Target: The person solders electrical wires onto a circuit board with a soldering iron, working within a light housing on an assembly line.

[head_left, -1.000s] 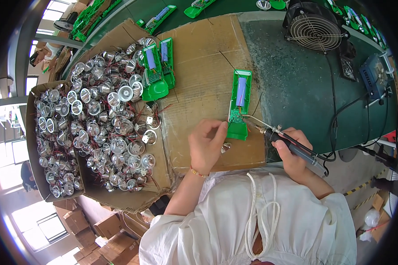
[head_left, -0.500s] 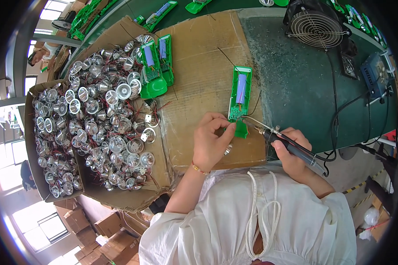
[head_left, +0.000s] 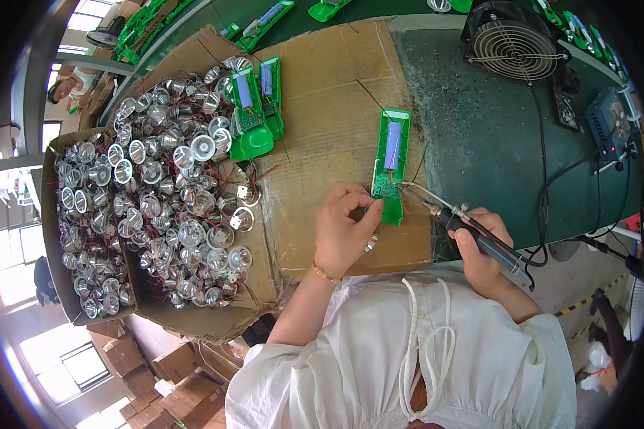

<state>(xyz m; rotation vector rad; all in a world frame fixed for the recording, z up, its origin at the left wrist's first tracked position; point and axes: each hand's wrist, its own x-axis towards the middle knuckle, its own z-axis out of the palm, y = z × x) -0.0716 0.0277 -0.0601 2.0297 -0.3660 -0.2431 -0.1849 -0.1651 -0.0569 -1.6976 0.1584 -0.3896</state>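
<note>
A green plastic housing (head_left: 392, 154) lies open on the cardboard, holding a purple cylindrical battery (head_left: 393, 146) and a small green circuit board (head_left: 387, 187). My left hand (head_left: 347, 225) is at the board's lower left, thumb and forefinger pinched together; whatever is between them is too small to make out. Just below those fingers, partly hidden, is a silver reflector cup (head_left: 371, 244). In my right hand (head_left: 484, 247) is a black-handled soldering iron (head_left: 488, 247) with a thin metal tube along it. Its tip points left, close to the board's right edge.
Cardboard boxes of silver reflector cups (head_left: 191, 234) with red wires stand at the left. Two more green housings (head_left: 252, 145) rest against the cups. A caged fan (head_left: 516, 51) stands at the far right, near a blue power unit (head_left: 608, 125) with black cables.
The soldering iron and my right hand have shifted slightly right, drawing the tip back from the board. My left hand keeps its pinch in nearly the same place.
</note>
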